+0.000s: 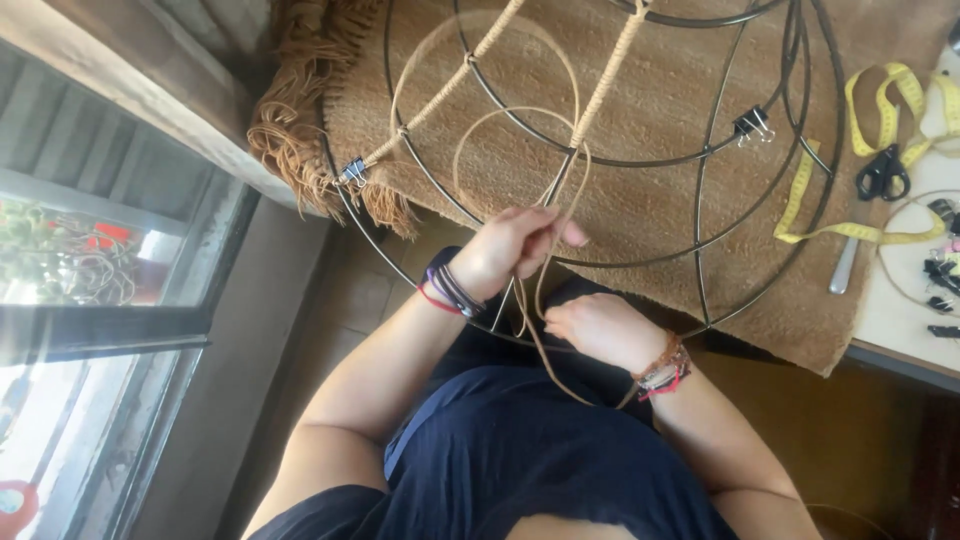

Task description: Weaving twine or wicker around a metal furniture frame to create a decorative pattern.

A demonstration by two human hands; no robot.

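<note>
A dark metal wire frame (700, 155), dome-shaped with ribs and rings, stands in front of me on a woven mat. Two of its ribs are wrapped in tan cord (610, 75). A loose tan cord (470, 140) loops up over the frame and comes down to my hands. My left hand (515, 245) pinches the cord against a rib near the lower ring. My right hand (600, 330) sits just below, closed on the same cord, whose tail runs down over my dark blue clothing.
A fringed woven mat (640, 240) lies under the frame. Black binder clips (352, 172) grip the frame. At the right lie a yellow measuring tape (880, 120), black scissors (882, 172) and small clips on a pale board (900, 320). A window (90, 260) is at left.
</note>
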